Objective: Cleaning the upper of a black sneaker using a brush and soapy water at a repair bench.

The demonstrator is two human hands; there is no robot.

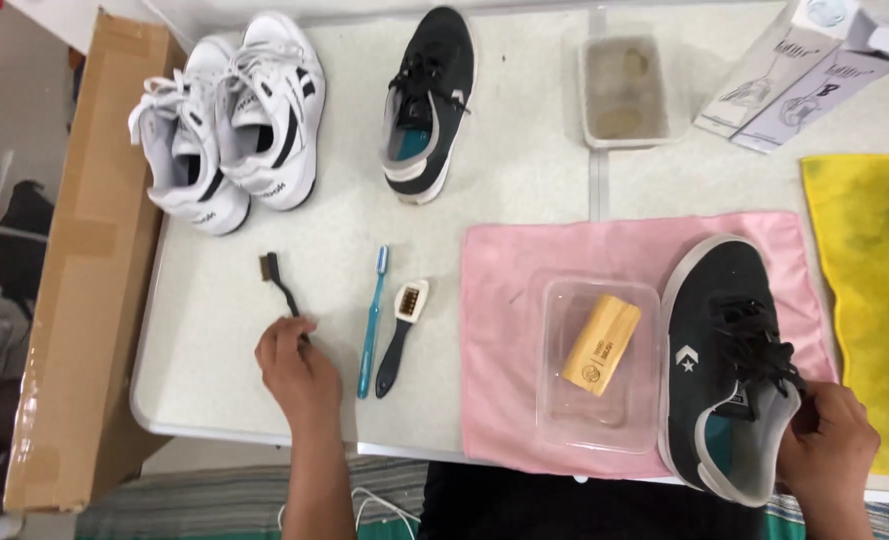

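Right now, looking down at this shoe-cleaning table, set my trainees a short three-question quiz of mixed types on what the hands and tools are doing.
1. True or false: the left hand is on the small black brush.
2. Which shoe does the right hand grip? A white sneaker, B black sneaker on the pink cloth, C far black sneaker.
3. Fill in: the wooden brush lies in a clear plastic ____.

Key: 1 true; 2 B; 3 tray.

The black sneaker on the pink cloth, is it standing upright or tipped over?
Upright: the black sneaker rests sole-down on the pink cloth, laces facing up, right hand gripping its heel.
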